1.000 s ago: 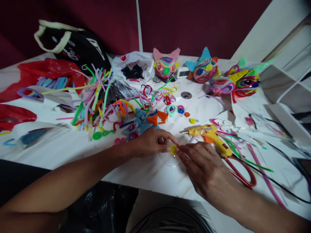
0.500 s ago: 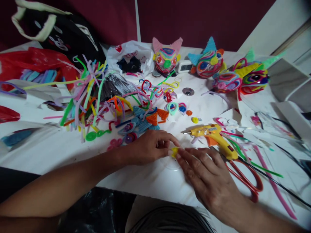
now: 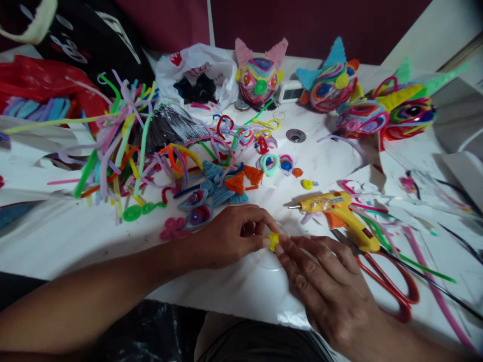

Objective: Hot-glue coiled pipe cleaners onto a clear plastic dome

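Observation:
My left hand [image 3: 234, 234] and my right hand [image 3: 324, 286] meet at the near middle of the white table [image 3: 75, 236]. Both pinch a small yellow pipe-cleaner coil [image 3: 273, 241] between thumb and fingertips, just above a faint clear disc on the table. The right hand's other fingers lie stretched over the table. A yellow glue gun [image 3: 339, 213] lies just right of the hands, nozzle pointing left, and red-handled scissors [image 3: 392, 286] lie beside my right hand.
A heap of coloured pipe cleaners [image 3: 128, 151] covers the left middle. Coiled shapes [image 3: 269, 163] lie behind the hands. Three pipe-cleaner masks [image 3: 260, 75] stand at the back. A white plastic bag [image 3: 196, 75], red bag [image 3: 41, 85] and black bag lie at back left.
The view has tilted down, so everything sits lower and closer in the frame. Both hands stay pinched on the yellow coil, shifting only slightly.

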The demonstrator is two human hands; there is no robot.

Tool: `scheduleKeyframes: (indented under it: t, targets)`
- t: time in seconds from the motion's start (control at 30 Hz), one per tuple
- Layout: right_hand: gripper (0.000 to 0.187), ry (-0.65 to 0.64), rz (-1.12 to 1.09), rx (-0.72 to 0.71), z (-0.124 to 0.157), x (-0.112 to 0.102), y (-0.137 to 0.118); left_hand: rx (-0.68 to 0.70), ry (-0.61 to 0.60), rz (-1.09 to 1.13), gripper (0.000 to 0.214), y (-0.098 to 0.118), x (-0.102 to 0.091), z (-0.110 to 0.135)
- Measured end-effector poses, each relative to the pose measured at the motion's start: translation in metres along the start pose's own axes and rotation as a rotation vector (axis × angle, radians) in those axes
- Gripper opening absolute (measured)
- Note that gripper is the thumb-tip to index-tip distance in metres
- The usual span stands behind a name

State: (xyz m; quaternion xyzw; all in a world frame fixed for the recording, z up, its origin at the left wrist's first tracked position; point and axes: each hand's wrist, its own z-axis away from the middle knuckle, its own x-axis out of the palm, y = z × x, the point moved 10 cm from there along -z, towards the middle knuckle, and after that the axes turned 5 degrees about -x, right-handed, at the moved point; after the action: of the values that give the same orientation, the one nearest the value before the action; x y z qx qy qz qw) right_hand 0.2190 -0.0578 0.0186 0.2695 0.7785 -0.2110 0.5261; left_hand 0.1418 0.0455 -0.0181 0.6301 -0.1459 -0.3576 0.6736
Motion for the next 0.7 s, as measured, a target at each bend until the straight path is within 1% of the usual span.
scheduleKeyframes:
  t: [0.1,0.3,0.37,0.43,0.53,0.6,0.7]
  targets:
    - [0.039,-0.004,0.014,0.007,0.001,0.002,0.0,-0.005,-0.008,0.014,0.012,-0.003,0.0,-0.001]
    - [0.037,0.051,0.001,-0.025,-0.004,-0.004,-0.002,-0.044,-0.051,0.128,0.02,-0.014,0.0,-0.002]
    - [0.036,0.057,0.004,-0.027,-0.006,-0.006,-0.002,-0.024,-0.06,0.091,0.022,-0.011,-0.001,-0.001]
    - [0.035,0.063,0.011,-0.027,-0.007,-0.007,-0.002,0.068,-0.031,-0.033,0.021,0.0,-0.004,0.002]
    - [0.035,0.077,0.019,-0.023,-0.007,-0.008,-0.003,0.307,0.074,-0.308,0.016,0.029,-0.007,0.013]
    - [0.035,0.088,0.013,-0.021,-0.005,-0.009,-0.003,0.447,0.118,-0.441,0.015,0.043,-0.003,0.021]
    - [0.036,0.089,0.01,-0.024,-0.004,-0.008,-0.004,0.512,0.089,-0.502,0.018,0.045,0.006,0.024]
